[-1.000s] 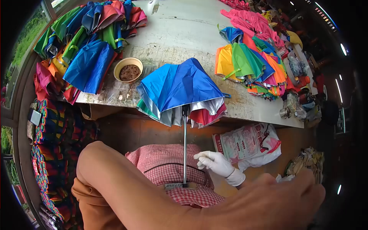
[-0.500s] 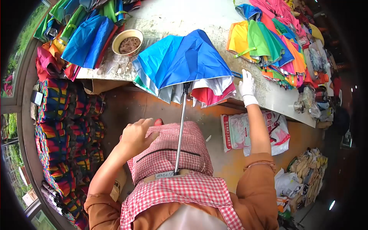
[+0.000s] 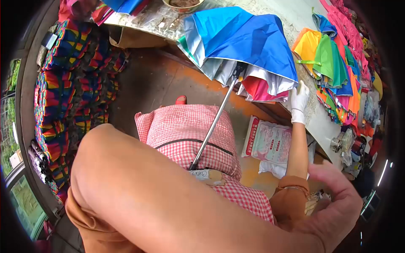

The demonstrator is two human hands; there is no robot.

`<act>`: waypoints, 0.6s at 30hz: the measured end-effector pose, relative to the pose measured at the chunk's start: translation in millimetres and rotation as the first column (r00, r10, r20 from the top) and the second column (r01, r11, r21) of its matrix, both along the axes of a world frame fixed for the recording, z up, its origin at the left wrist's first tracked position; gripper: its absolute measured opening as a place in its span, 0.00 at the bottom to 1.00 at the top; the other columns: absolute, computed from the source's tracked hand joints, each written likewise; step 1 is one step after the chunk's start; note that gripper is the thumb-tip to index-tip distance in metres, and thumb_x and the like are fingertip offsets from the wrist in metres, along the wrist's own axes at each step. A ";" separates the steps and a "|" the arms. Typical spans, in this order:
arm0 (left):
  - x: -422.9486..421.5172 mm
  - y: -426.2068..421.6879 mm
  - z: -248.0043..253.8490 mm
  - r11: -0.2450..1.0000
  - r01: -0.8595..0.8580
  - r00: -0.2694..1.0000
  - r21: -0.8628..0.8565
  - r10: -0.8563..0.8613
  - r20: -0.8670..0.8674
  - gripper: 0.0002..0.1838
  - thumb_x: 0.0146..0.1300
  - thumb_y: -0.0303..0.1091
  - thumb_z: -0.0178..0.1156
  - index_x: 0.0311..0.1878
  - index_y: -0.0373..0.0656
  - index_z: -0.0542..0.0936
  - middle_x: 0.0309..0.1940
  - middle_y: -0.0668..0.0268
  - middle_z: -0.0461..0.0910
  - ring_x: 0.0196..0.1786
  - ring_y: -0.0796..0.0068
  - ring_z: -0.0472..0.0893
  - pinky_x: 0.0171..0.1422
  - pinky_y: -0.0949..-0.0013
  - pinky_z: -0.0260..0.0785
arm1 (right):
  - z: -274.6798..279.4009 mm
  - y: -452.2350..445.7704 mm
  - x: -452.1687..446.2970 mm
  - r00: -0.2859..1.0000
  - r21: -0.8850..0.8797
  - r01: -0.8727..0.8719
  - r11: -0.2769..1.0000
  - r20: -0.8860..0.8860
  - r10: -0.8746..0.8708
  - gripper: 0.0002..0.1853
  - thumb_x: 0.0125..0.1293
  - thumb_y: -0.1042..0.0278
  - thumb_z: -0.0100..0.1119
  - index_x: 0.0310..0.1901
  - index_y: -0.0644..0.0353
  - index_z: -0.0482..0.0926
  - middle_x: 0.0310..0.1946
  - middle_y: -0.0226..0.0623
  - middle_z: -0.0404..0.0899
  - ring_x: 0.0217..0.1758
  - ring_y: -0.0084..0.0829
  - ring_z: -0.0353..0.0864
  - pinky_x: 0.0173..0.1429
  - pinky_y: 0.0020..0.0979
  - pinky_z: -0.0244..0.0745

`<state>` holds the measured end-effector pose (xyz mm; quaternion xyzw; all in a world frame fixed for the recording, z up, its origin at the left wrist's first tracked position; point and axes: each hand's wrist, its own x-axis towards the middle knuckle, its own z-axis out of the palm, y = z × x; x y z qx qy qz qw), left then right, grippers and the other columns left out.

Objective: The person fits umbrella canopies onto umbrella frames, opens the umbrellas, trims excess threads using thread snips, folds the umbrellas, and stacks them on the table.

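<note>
- Right hand (image 3: 300, 102), in a white glove: fingers up at the right-hand corner of the blue canopy (image 3: 259, 40), at or just beside its edge; whether they pinch the cloth I cannot tell.
- Left hand (image 3: 333, 206), bare and close to the camera: fingers loosely bent, thumb apart, nothing seen in its grasp. Its forearm crosses the lower part of the view, hiding some of the lap.
- Umbrella: partly folded, its canopy over the near edge of the table (image 3: 162, 21); blue outside, silver lining below, with red-pink and green panels showing underneath.
- Shaft (image 3: 215, 118): slants down from the canopy, its lower end against the checked apron (image 3: 185, 126) at the person's lap.
- On the table, right of the glove: a pile of folded umbrellas (image 3: 333, 63) in yellow, green, blue and orange, with pink cloth (image 3: 346, 27) behind.
- At the top edge, partly cut off: a bowl (image 3: 183, 3) of brown stuff, and blue cloth (image 3: 123, 5) to its left.
- Below the table: a printed sack (image 3: 268, 143) near the right forearm; a red shoe (image 3: 181, 100) just beyond the apron.
- Far left: stacked rainbow bundles (image 3: 55, 99) beside the windows (image 3: 14, 105).
</note>
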<state>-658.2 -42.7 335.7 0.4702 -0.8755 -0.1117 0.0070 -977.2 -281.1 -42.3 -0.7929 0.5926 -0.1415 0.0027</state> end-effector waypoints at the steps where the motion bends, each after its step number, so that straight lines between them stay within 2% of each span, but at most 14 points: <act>1: -5.5 -3.4 -0.3 1.000 0.025 1.000 0.017 -0.024 -0.020 0.11 0.50 0.34 0.60 0.31 0.38 0.72 0.28 0.60 0.74 0.29 0.65 0.77 0.27 0.60 0.70 | 8.6 15.2 0.0 0.993 -0.002 0.014 1.000 0.121 -0.014 0.22 0.59 0.68 0.55 0.55 0.63 0.72 0.52 0.48 0.71 0.57 0.44 0.70 0.62 0.38 0.64; 3: -20.7 -1.5 -15.6 0.994 0.078 0.993 0.081 -0.070 -0.097 0.10 0.49 0.34 0.60 0.28 0.38 0.71 0.28 0.59 0.74 0.30 0.65 0.78 0.27 0.59 0.70 | 20.5 64.5 5.4 0.929 0.034 -0.007 0.999 0.370 -0.006 0.16 0.60 0.73 0.53 0.50 0.64 0.77 0.46 0.44 0.77 0.51 0.39 0.75 0.59 0.35 0.66; 4: -35.0 7.1 -69.5 0.997 -0.020 0.940 -0.072 -0.005 -0.341 0.09 0.46 0.33 0.57 0.26 0.38 0.71 0.18 0.65 0.71 0.21 0.74 0.75 0.21 0.69 0.68 | 26.0 94.0 12.0 0.880 0.156 -0.010 0.988 0.471 -0.066 0.13 0.60 0.75 0.52 0.46 0.64 0.79 0.43 0.43 0.79 0.49 0.37 0.77 0.57 0.33 0.68; 5: -20.0 2.0 -109.3 0.996 -0.018 0.943 -0.084 -0.010 -0.332 0.09 0.46 0.33 0.57 0.26 0.38 0.71 0.18 0.65 0.71 0.21 0.74 0.75 0.21 0.69 0.68 | 24.5 123.5 21.4 0.790 0.299 -0.005 0.954 0.587 -0.180 0.11 0.60 0.76 0.52 0.42 0.64 0.80 0.40 0.42 0.80 0.46 0.35 0.78 0.54 0.32 0.70; 7: 23.5 -3.8 -184.1 0.939 -0.342 0.829 0.020 0.312 -0.463 0.08 0.49 0.31 0.58 0.30 0.38 0.73 0.23 0.61 0.74 0.25 0.67 0.77 0.26 0.64 0.69 | 38.4 169.6 53.1 0.825 0.292 -0.251 0.923 0.563 0.047 0.09 0.59 0.77 0.53 0.39 0.64 0.81 0.38 0.42 0.81 0.45 0.35 0.79 0.53 0.33 0.71; 8: 34.7 -9.3 -229.9 0.880 -0.466 0.737 0.088 0.441 -0.512 0.07 0.50 0.30 0.58 0.33 0.39 0.75 0.25 0.59 0.76 0.26 0.64 0.78 0.29 0.62 0.69 | 40.2 183.6 75.9 0.813 0.304 -0.300 0.904 0.577 0.076 0.09 0.59 0.77 0.53 0.40 0.64 0.81 0.39 0.42 0.81 0.45 0.36 0.78 0.53 0.33 0.71; 10: 33.0 -21.6 -303.6 0.691 -0.661 0.463 0.292 0.682 -0.566 0.08 0.53 0.29 0.59 0.37 0.39 0.77 0.29 0.55 0.79 0.30 0.57 0.80 0.34 0.57 0.70 | 52.6 208.1 113.4 0.815 0.286 -0.380 0.880 0.553 0.172 0.11 0.59 0.78 0.53 0.42 0.62 0.80 0.40 0.41 0.80 0.45 0.38 0.77 0.53 0.34 0.71; 11: 28.4 -34.4 -333.5 0.674 -0.701 0.470 0.232 0.682 -0.561 0.11 0.53 0.29 0.59 0.41 0.39 0.76 0.31 0.55 0.79 0.32 0.56 0.80 0.38 0.57 0.71 | 56.1 206.7 133.0 0.816 0.237 -0.424 0.874 0.520 0.254 0.12 0.59 0.78 0.52 0.43 0.61 0.80 0.41 0.40 0.79 0.45 0.39 0.77 0.53 0.34 0.71; 13: 22.9 -63.2 -375.2 0.609 -0.791 0.550 -0.049 0.674 -0.493 0.20 0.51 0.31 0.59 0.49 0.40 0.72 0.35 0.56 0.80 0.36 0.54 0.80 0.44 0.56 0.70 | 51.9 201.3 160.3 0.775 0.110 -0.479 0.871 0.519 0.361 0.14 0.59 0.79 0.50 0.45 0.59 0.80 0.42 0.39 0.78 0.45 0.39 0.76 0.52 0.35 0.71; 14: 25.5 -75.1 -390.6 0.590 -0.808 0.548 0.004 0.754 -0.362 0.24 0.50 0.33 0.59 0.53 0.41 0.69 0.34 0.55 0.80 0.39 0.52 0.80 0.48 0.54 0.68 | 48.5 198.7 171.2 0.772 0.115 -0.474 0.873 0.531 0.349 0.14 0.58 0.79 0.51 0.46 0.60 0.79 0.43 0.40 0.78 0.47 0.39 0.76 0.53 0.34 0.71; 15: 28.4 -81.0 -399.6 0.560 -0.821 0.491 0.113 0.793 -0.361 0.21 0.51 0.35 0.57 0.50 0.43 0.73 0.33 0.53 0.80 0.41 0.51 0.79 0.48 0.53 0.68 | 43.4 197.1 180.0 0.768 0.121 -0.470 0.874 0.544 0.338 0.15 0.58 0.80 0.51 0.46 0.62 0.79 0.44 0.42 0.78 0.48 0.39 0.76 0.53 0.33 0.71; 16: 31.7 -83.2 -409.6 0.527 -0.829 0.433 0.187 0.816 -0.382 0.19 0.51 0.34 0.56 0.48 0.44 0.75 0.33 0.53 0.80 0.42 0.50 0.79 0.49 0.52 0.68 | 33.3 197.1 185.7 0.714 0.165 -0.465 0.870 0.651 0.258 0.14 0.60 0.78 0.52 0.47 0.61 0.79 0.45 0.37 0.79 0.44 0.29 0.76 0.48 0.28 0.71; 17: 34.5 -84.1 -413.1 0.491 -0.831 0.372 0.262 0.840 -0.395 0.18 0.51 0.34 0.56 0.47 0.44 0.78 0.34 0.53 0.80 0.42 0.49 0.79 0.49 0.51 0.68 | 21.2 194.7 191.2 0.498 0.345 -0.529 0.775 0.866 -0.045 0.13 0.61 0.78 0.51 0.47 0.61 0.79 0.45 0.34 0.79 0.40 0.22 0.74 0.43 0.24 0.69; 18: 35.1 -81.5 -411.0 0.427 -0.854 0.282 0.297 0.860 -0.426 0.16 0.52 0.35 0.54 0.44 0.45 0.80 0.33 0.54 0.81 0.37 0.50 0.79 0.47 0.54 0.70 | 13.7 191.8 198.6 0.218 0.454 -0.576 0.680 0.887 -0.408 0.13 0.63 0.77 0.51 0.48 0.61 0.79 0.46 0.31 0.79 0.36 0.16 0.71 0.39 0.20 0.68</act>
